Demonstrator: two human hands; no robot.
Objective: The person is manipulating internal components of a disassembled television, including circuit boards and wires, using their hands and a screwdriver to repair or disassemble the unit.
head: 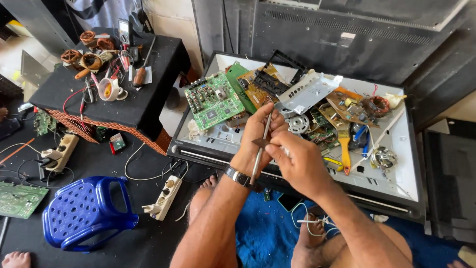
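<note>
Left hand (258, 134) grips a thin metal rod (260, 151), running near-vertical; right hand (297, 161) pinches a small dark piece (260, 143) touching its middle.

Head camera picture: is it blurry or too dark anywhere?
Head view: daylight is bright and even, and the hands, left hand and right hand, and green circuit board look sharp; the white tray is glary; the edges bend slightly; the top corners are dim.

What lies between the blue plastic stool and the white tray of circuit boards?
In the head view, a white power strip lies on the dark floor between the blue stool and the tray.
</note>
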